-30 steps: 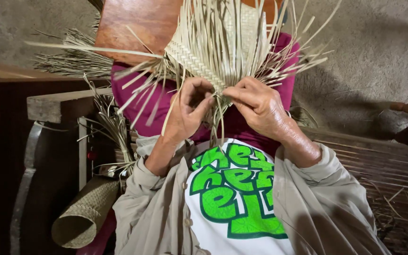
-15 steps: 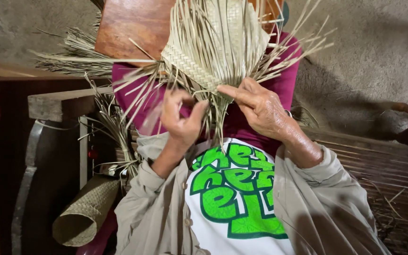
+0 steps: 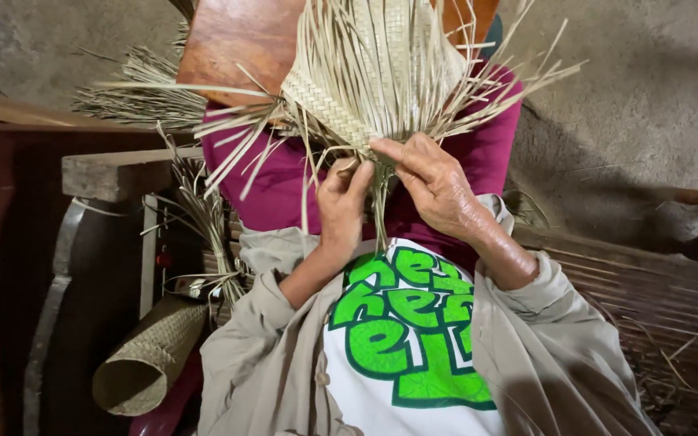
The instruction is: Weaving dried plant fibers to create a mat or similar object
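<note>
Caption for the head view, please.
Both hands, left and right, pinch loose strips of a half-woven straw mat.

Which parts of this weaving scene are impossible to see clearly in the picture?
Head view:
- Top of the woven straw piece: cut off by the upper edge.
- Left hand fingertips: hidden behind loose strands, so their grip is unclear.
- Strands under the right hand: covered by the palm.
- Far end of the rolled mat: lost in shadow.
</note>
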